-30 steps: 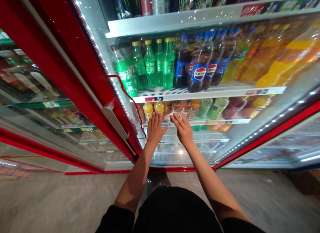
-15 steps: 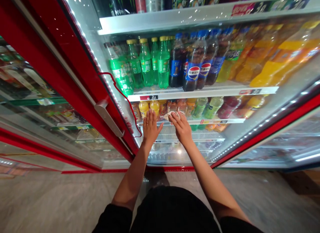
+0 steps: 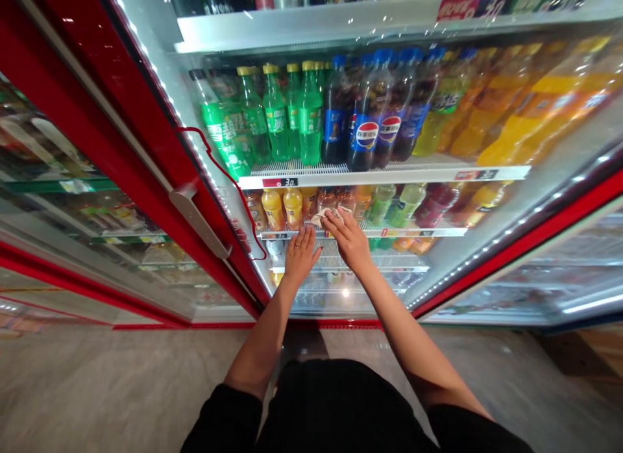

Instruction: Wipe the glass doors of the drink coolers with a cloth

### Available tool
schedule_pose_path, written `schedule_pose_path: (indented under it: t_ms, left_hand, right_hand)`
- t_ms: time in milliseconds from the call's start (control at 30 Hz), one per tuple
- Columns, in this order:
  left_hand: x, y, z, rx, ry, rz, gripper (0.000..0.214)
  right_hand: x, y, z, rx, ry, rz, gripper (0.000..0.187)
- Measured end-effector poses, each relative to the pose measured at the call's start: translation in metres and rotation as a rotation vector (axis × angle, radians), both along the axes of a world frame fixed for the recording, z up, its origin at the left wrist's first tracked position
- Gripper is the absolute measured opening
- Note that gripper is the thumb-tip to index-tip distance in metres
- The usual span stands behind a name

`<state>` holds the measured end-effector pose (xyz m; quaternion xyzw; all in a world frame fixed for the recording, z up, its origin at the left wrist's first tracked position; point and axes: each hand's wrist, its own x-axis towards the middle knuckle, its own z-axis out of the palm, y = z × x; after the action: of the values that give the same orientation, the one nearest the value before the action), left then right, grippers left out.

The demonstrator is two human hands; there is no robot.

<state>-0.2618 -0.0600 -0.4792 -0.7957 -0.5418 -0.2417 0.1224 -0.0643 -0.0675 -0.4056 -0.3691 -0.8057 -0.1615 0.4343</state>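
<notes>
My right hand point(image 3: 349, 239) presses a crumpled pale cloth point(image 3: 321, 216) against the glass door of a drinks fridge, fingers bent over it. The cloth looks like a rag or a tissue; part of it is under the fingers. Just to the left, my left hand point(image 3: 300, 255) rests flat with its fingers out at the glass, a ring on one finger and nothing held. Behind the glass, small yellow bottles point(image 3: 293, 208) stand on a low shelf above my left hand.
The red door frame carries a metal handle point(image 3: 199, 222) at left, and a red cord point(image 3: 221, 161) hangs beside it. Green soda bottles point(image 3: 310, 115) and cola bottles point(image 3: 366, 128) fill the shelf above. Grey floor point(image 3: 146, 381) lies below, with another fridge at left.
My left hand has slid down and to the right, uncovering the yellow bottles and coming closer to my right hand. The right hand stays on the cloth, and the view has shifted slightly.
</notes>
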Motion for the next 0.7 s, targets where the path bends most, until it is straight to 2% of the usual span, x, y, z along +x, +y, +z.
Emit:
schedule_pose_path:
  t_ms: [133, 267, 400, 500, 600, 700]
  left_hand:
    - [-0.001, 0.008, -0.005, -0.024, -0.034, -0.002, 0.07]
    - [0.001, 0.011, -0.01, -0.022, -0.066, 0.013, 0.069]
    - [0.002, 0.012, -0.013, -0.021, -0.062, 0.032, 0.069]
    - [0.002, 0.014, -0.013, -0.035, -0.059, 0.036, 0.068]
    - [0.002, 0.014, -0.012, -0.046, -0.072, 0.033, 0.069]
    - [0.003, 0.015, -0.012, -0.052, -0.082, 0.034, 0.072]
  right_hand:
    - [0.007, -0.002, -0.011, 0.096, 0.116, -0.07, 0.074]
    - [0.006, -0.004, -0.024, 0.105, 0.127, -0.093, 0.074]
    - [0.015, 0.005, -0.013, 0.033, 0.062, -0.052, 0.07]
    - [0.024, 0.011, -0.004, 0.017, 0.094, -0.061, 0.067]
    - [0.026, 0.01, -0.009, 0.042, 0.174, -0.059, 0.07]
    - [0.019, 0.004, -0.019, 0.04, 0.157, -0.036, 0.072]
